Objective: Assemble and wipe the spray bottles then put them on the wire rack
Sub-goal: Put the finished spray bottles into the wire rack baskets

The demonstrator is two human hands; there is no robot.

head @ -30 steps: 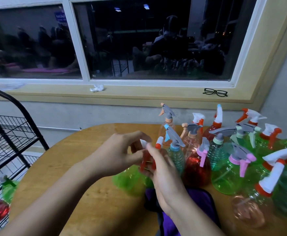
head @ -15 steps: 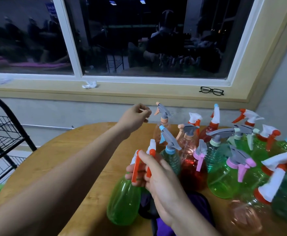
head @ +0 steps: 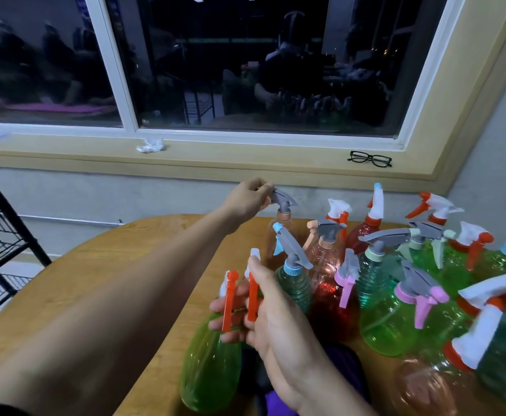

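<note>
In the head view, the left hand (head: 247,199) is stretched far out. Its fingers (head: 260,190) pinch the grey spray top (head: 284,202) of a peach bottle (head: 277,235). The right hand (head: 278,325) is nearer, and its fingers curl round the top of a green bottle (head: 212,364) just below them. A purple cloth (head: 278,400) lies under that hand. Right of the fingers, many other bottles (head: 396,319) with tops on crowd the counter (head: 110,280). The wire rack (head: 2,250) is far left of the fingers. I think most of the wiping and racking is not done yet.

Green bottle (head: 209,364), orange trigger (head: 229,298)
</note>
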